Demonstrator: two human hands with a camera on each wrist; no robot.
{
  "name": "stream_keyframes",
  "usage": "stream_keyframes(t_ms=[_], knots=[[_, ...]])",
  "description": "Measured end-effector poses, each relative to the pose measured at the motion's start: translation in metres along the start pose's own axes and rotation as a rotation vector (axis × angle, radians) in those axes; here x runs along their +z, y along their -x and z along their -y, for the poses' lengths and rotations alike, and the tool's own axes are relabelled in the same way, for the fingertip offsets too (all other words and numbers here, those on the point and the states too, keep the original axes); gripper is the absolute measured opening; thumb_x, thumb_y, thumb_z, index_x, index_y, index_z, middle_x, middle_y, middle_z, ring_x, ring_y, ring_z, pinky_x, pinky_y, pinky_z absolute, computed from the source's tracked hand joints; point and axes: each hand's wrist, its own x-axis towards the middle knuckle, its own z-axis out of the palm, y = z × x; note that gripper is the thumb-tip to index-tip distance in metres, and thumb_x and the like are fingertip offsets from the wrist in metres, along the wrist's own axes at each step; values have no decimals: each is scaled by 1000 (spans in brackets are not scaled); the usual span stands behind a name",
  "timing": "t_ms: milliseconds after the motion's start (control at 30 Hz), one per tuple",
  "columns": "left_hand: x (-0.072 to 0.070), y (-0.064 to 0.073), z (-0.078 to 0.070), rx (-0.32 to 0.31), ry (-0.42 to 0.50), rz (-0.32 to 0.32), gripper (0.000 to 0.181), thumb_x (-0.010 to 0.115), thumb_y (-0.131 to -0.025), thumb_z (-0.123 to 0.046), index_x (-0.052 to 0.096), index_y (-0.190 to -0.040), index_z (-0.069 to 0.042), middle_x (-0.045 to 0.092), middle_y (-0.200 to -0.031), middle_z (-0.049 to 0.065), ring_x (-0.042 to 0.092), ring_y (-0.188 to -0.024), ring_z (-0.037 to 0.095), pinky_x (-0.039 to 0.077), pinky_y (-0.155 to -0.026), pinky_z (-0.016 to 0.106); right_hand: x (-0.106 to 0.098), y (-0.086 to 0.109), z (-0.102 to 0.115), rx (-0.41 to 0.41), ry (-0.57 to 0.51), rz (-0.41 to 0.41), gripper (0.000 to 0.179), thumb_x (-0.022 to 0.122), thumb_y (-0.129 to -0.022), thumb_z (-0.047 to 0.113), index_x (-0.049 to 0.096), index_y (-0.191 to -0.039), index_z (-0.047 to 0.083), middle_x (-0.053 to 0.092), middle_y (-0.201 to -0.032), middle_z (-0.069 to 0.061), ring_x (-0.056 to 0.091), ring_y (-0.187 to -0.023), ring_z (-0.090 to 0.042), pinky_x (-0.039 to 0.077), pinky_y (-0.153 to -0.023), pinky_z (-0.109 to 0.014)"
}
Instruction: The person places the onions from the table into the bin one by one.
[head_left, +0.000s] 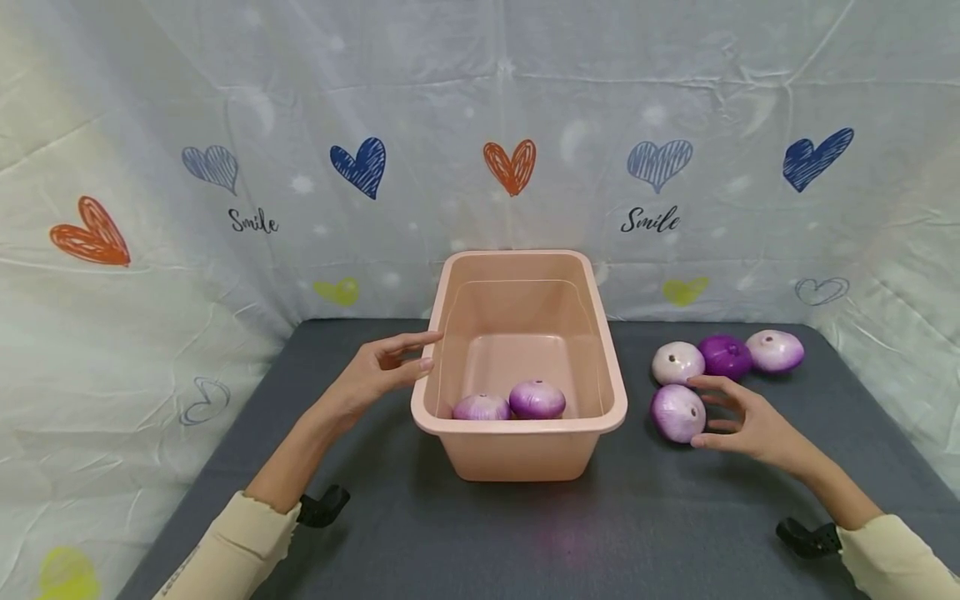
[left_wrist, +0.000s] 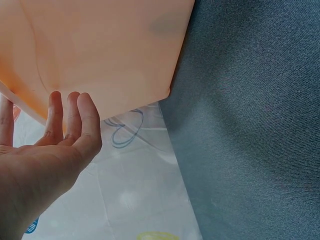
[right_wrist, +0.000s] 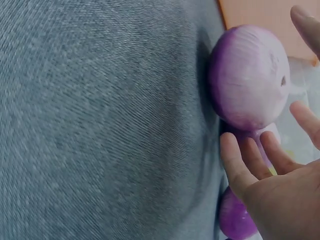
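A peach plastic tub (head_left: 517,454) stands mid-table with two purple onions inside, a left one (head_left: 481,407) and a right one (head_left: 537,400). My left hand (head_left: 378,367) is at the tub's left rim, fingertips at the edge, its other fingers loosely bent beside the wall (left_wrist: 110,55). To the right of the tub, my right hand (head_left: 750,421) is spread around the right side of a pale purple onion (head_left: 677,413). In the right wrist view, its fingers (right_wrist: 232,150) are apart from each other below that onion (right_wrist: 250,77), with nothing gripped.
Behind that onion lie a whitish onion (head_left: 677,363), a deep purple one (head_left: 724,357) and a pale one (head_left: 776,351) in a row. A dark grey cloth (head_left: 420,542) covers the table. A white curtain printed with hearts (head_left: 450,108) hangs behind and at the sides.
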Motion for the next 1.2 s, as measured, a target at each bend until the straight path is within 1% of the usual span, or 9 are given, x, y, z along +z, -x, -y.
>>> stream_keyframes(t_ms=[200, 267, 433, 533, 600, 733, 933, 1033, 1200], knots=[[0, 0, 0, 1, 4, 1, 50, 72, -98, -22, 58, -146, -16, 54, -145, 7, 58, -124, 27, 49, -101, 49, 6, -4, -3, 41, 19, -9, 72, 86, -81, 3, 49, -142, -1, 49, -143, -17, 54, -120, -8, 56, -87, -30], [0, 0, 0, 1, 4, 3, 50, 72, -98, -22, 59, -146, -16, 54, -145, 7, 58, -123, 27, 49, -100, 49, 9, -6, -2, 47, 38, -11, 72, 87, -80, 4, 50, -142, -2, 50, -141, -18, 56, -117, -13, 56, -85, -29], [0, 0, -1, 1, 4, 3, 50, 72, -98, -22, 59, -146, -17, 54, -144, 7, 58, -123, 27, 49, -100, 49, 14, -12, -1, 41, 80, 3, 73, 88, -80, 5, 50, -142, -4, 53, -136, -21, 60, -109, -29, 57, -81, -29], [0, 0, -1, -1, 5, 1, 50, 72, -98, -22, 59, -146, -16, 55, -144, 7, 59, -123, 27, 49, -100, 48, 15, -14, 1, 31, 90, 6, 72, 88, -80, 5, 51, -141, -4, 55, -133, -22, 61, -106, -34, 57, -80, -29], [0, 0, -2, 0, 5, 1, 51, 72, -98, -22, 59, -146, -16, 55, -144, 7, 58, -123, 27, 49, -100, 48, 16, -15, 1, 30, 92, 6, 71, 88, -80, 5, 52, -140, -4, 56, -132, -22, 62, -105, -33, 58, -80, -29], [1, 0, -2, 4, 9, 3, 51, 72, -98, -22, 58, -147, -14, 53, -146, 8, 58, -124, 27, 49, -100, 49, 14, -14, 0, 37, 82, -2, 72, 88, -80, 5, 52, -141, -4, 56, -132, -20, 63, -104, -26, 58, -79, -29], [2, 0, -1, 7, 13, 1, 51, 72, -98, -21, 58, -147, -13, 51, -148, 7, 57, -125, 27, 48, -101, 49, 9, -9, -1, 30, 49, -28, 70, 86, -82, 4, 52, -142, 0, 54, -137, -16, 60, -111, -15, 57, -81, -29], [3, 0, 0, 12, 15, -3, 51, 71, -99, -22, 58, -147, -13, 50, -149, 6, 55, -127, 28, 48, -101, 49, 6, -7, 2, 38, 17, -43, 69, 84, -84, 2, 50, -144, 0, 52, -138, -14, 58, -114, -11, 56, -83, -27], [5, 1, 1, 27, 25, -11, 50, 70, -99, -22, 58, -146, -12, 50, -149, 6, 53, -128, 27, 48, -102, 48, -3, -6, 10, 55, -42, -70, 68, 79, -88, -3, 46, -147, 0, 51, -138, -9, 57, -117, -9, 52, -89, -21]])
